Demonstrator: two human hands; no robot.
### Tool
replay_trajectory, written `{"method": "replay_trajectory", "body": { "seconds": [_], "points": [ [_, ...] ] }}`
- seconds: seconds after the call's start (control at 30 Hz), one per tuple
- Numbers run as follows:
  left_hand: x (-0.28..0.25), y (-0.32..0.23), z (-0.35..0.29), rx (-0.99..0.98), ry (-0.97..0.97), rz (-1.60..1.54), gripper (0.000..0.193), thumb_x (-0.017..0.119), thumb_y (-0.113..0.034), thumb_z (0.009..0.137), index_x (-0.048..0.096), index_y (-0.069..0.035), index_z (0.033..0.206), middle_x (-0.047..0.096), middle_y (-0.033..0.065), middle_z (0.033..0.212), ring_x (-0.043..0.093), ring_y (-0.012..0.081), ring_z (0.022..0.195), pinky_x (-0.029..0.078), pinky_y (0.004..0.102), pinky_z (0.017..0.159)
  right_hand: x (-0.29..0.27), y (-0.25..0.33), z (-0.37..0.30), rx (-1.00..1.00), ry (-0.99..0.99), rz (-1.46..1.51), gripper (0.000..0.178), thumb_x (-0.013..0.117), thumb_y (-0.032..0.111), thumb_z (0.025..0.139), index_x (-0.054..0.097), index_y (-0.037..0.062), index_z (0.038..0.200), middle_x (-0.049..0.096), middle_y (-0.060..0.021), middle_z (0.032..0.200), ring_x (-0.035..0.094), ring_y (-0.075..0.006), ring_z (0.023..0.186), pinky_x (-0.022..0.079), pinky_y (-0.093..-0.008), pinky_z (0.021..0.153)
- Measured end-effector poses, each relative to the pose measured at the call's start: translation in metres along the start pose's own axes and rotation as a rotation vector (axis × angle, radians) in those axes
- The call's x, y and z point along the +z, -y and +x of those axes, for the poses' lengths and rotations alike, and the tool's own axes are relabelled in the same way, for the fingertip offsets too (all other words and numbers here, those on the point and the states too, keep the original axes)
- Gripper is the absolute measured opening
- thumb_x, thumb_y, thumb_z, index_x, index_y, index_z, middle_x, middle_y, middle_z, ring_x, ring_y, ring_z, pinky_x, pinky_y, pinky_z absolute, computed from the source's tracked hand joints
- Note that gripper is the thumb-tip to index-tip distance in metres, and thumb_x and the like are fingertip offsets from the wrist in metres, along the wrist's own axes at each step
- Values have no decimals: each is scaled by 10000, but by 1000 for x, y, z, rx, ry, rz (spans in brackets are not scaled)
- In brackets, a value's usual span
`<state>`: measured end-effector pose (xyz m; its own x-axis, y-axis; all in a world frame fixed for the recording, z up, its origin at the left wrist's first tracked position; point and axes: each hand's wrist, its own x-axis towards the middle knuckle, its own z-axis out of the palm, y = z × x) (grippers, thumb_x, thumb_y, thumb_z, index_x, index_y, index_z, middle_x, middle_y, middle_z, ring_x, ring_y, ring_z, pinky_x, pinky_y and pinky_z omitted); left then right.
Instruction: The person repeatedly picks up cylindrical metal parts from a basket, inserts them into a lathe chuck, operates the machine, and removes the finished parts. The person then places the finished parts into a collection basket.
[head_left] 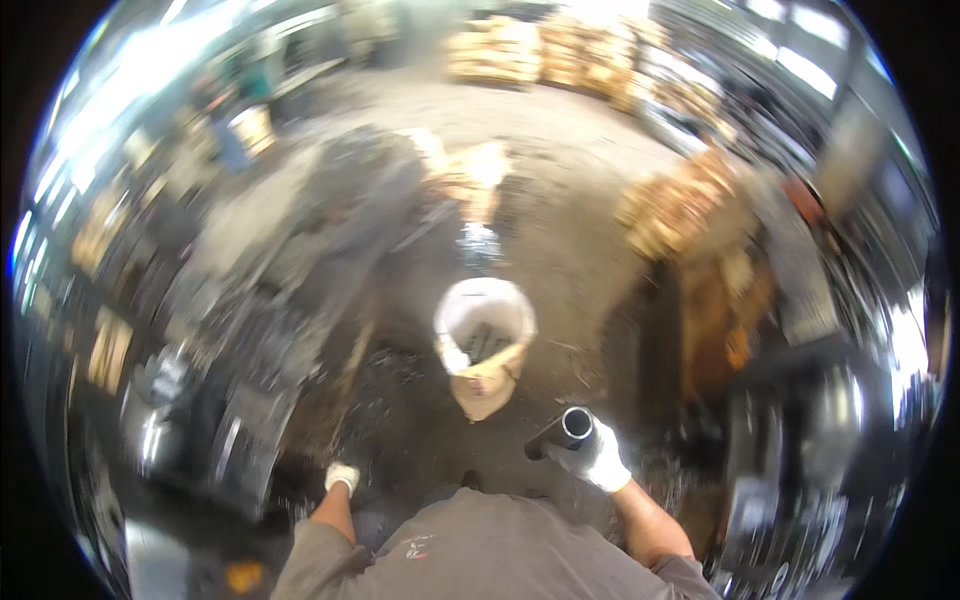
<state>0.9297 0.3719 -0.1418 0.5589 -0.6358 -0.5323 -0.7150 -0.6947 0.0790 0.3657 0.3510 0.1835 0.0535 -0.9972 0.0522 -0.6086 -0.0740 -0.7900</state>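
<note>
My right hand (600, 458), in a white glove, is closed round a short dark metal pipe (550, 436). The pipe's bright round end faces up, and its bore is hollow. My left hand (342, 476), also gloved in white, hangs low beside my body; its fingers are too small and blurred to read. Ahead of me on the floor stands a white woven sack (486, 297) with its mouth wide and its tan front edge folded over. Several grey pieces (484, 342) lie inside it, their kind unclear. Neither hand touches the sack.
Filled tan sacks (492, 50) are stacked at the far wall. A tan heap (680, 205) tops a brown box-like block (710, 330) on the right. Blurred dark machinery (250, 420) is at left. Small dark scraps (393, 367) lie on the floor near the sack.
</note>
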Motion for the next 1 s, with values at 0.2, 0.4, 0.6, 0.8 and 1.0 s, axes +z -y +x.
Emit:
{"method": "replay_trajectory", "body": {
  "seconds": [0.2,0.4,0.6,0.8,1.0],
  "points": [
    [34,157,-70,-212,-125,-228,380,495,-242,1023,794,-83,1196,718,213,1314,684,377,1250,560,455,1040,126,76,124,-421,432,28,579,935,354,741,692,102,1203,765,-119,1062,753,-298,964,597,-407,875],
    [133,200,-168,-947,-539,-2042,419,547,-381,1078,674,-75,1336,727,143,1227,714,263,1061,580,410,891,244,198,231,-787,579,130,606,895,337,770,663,84,1270,757,-184,1081,751,-384,1001,601,-462,857],
    [9,179,-226,-1287,-1438,-1064,622,474,-453,1119,533,39,1494,592,285,1475,591,436,1336,458,440,1158,347,276,313,-911,740,118,591,898,349,731,678,97,1217,754,-191,1056,741,-411,957,608,-467,810],
    [-57,197,-242,-1138,-1388,-728,553,491,-409,1118,543,14,1469,624,271,1400,610,450,1248,480,481,1056,373,268,351,-1017,864,-3,623,862,357,784,631,98,1301,754,-204,1060,752,-405,948,622,-474,805],
    [-49,232,-249,-759,-1363,-2254,498,507,-548,1084,675,-96,1211,665,79,954,612,240,929,537,417,886,346,336,450,-1222,1302,204,298,848,193,856,765,41,1098,789,-157,1037,785,-328,910,631,-419,798]
  ]
}}
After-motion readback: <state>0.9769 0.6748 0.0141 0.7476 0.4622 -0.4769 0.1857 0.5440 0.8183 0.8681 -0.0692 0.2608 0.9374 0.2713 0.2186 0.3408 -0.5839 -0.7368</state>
